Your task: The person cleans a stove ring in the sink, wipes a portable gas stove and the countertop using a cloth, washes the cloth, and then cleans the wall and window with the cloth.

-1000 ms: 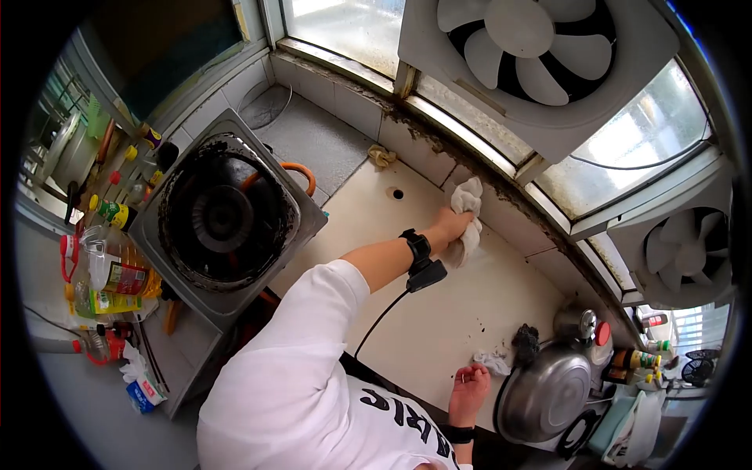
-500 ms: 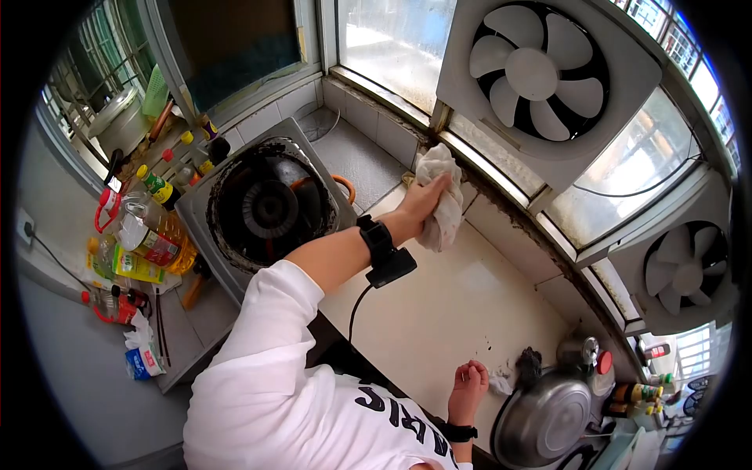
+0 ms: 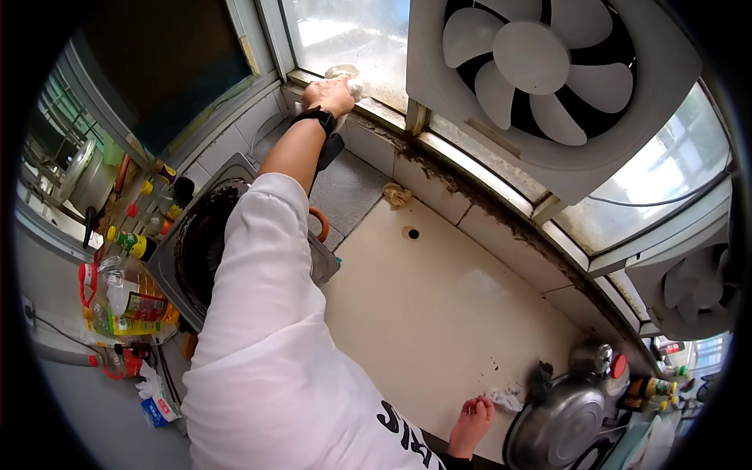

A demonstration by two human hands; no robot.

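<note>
My left hand is closed over a pale crumpled rag and presses it against the lower corner of the frosted window, by its sill. Most of the rag is hidden under the fingers. My right hand hangs low over the counter with its fingers curled in and nothing visible in them. Close beside it lies a white crumpled tissue or cloth. The left sleeve partly covers a blackened gas stove.
A pale counter with a round hole spans the middle. Bottles, including an oil jug, crowd the left. An upturned metal basin and a dark scrubber sit lower right. A large exhaust fan juts from the window wall.
My left hand has moved up and left with the rag, from beside the wall above the counter to the window corner. My right hand stays low, fingers still curled. The view has shifted.
</note>
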